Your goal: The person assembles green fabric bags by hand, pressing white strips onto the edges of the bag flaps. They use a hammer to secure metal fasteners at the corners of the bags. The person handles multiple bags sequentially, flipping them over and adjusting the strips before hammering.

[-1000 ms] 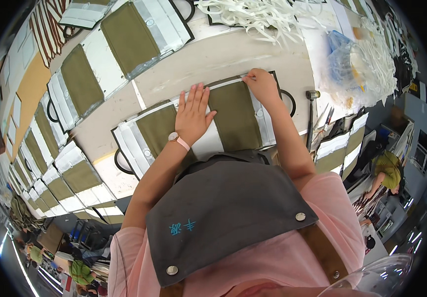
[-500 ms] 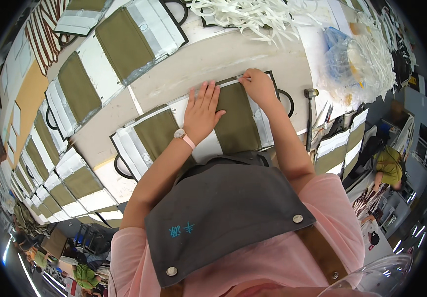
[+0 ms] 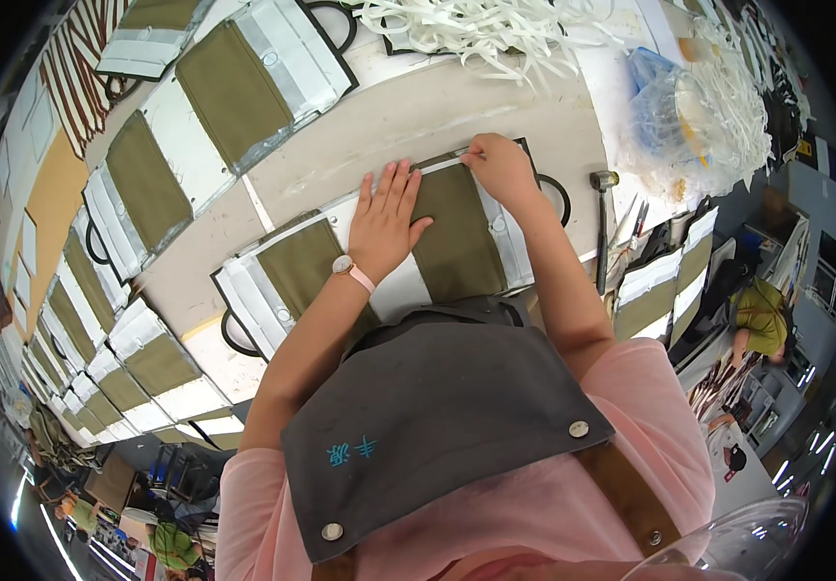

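Observation:
A flat bag panel [image 3: 452,237] in olive green and white, with dark edging, lies across the table in front of me. Black loop handles stick out at both of its ends. My left hand [image 3: 385,223] presses flat on its middle, fingers stretched toward the far edge. At that far edge, near the right end, the thumb and fingers of my right hand [image 3: 501,169] are pinched together. They close on the narrow white strip [image 3: 437,165] that runs along the edge; its end is hidden under the fingers.
More olive and white panels [image 3: 234,92] lie to the left and far left. A heap of white strips [image 3: 495,34] sits at the back. On the right are a hammer [image 3: 604,232], a clear plastic bag [image 3: 674,116] and more panels [image 3: 645,300]. Other people stand farther off.
My right hand has shifted slightly left along the far edge, still pinched. My left hand stays flat on the panel. The whole view has drifted a little.

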{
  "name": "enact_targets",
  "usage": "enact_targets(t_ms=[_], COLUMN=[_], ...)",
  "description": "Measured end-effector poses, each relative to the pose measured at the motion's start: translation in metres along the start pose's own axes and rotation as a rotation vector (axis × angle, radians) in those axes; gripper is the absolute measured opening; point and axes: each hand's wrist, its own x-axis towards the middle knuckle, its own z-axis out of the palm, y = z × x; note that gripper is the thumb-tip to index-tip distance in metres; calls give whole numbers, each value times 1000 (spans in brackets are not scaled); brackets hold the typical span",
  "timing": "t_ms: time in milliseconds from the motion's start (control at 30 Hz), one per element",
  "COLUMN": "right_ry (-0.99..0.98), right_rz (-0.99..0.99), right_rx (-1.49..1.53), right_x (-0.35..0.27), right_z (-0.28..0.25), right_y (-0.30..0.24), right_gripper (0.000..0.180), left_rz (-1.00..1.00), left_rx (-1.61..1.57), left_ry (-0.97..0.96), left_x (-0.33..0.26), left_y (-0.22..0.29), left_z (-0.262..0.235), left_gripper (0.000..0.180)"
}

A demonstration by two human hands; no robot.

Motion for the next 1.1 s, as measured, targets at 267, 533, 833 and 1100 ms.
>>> enact_targets(t_ms=[267,533,833,1100], right_ry=[25,74,54,245], right_rz=[8,27,88,-9], right_rx=[-76,-193,-170,-80], right_x=[3,0,2,-15], right_z=[10,17,16,5], right_y=[-1,-17,-15,4], right_gripper=[19,34,41,29], left_rz=[-6,-22,-98,37], left_rx=[16,56,-8,-169], left_ry=[-6,-9,-1,185], left_x=[1,0,-12,22], left_y=[1,3,-5,29], left_z=[0,-1,-9,-13], left_gripper=[73,73,64,51])
